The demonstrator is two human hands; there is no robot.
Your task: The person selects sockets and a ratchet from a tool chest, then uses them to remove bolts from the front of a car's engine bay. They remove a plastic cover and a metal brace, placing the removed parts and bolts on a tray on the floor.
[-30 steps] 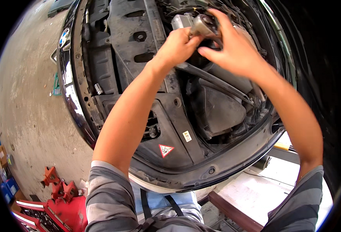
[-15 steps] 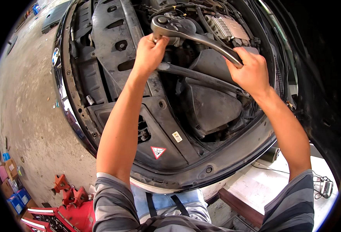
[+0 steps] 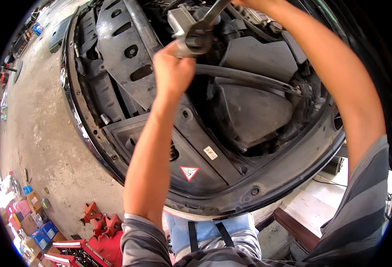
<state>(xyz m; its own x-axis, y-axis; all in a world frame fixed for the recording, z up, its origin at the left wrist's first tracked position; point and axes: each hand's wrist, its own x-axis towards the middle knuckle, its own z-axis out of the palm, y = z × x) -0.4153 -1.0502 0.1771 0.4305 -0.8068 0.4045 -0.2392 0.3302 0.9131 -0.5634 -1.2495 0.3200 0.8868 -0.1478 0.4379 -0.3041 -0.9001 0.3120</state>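
Observation:
I lean over an open car engine bay [image 3: 129,53] with black plastic covers. My left hand [image 3: 173,71] is closed around the lower end of a metal ratchet wrench, just below its round head [image 3: 198,40], which sits over a part deep in the bay. The wrench handle [image 3: 214,10] slants up to the top edge of the picture. My right hand [image 3: 258,3] is there, mostly cut off by the edge, closed on the handle's end. My right forearm crosses the bay's right side.
A black air box [image 3: 254,111] and a dark hose [image 3: 249,78] lie under my arms. A triangular warning sticker [image 3: 189,172] marks the front panel. Red jack stands [image 3: 100,222], a red tool chest [image 3: 84,251] and coloured boxes [image 3: 31,218] stand on the concrete floor [image 3: 40,133].
The wrench handle has swung from pointing down-right to pointing up, and my right hand rose with it to the top edge. My left hand stayed at the wrench head.

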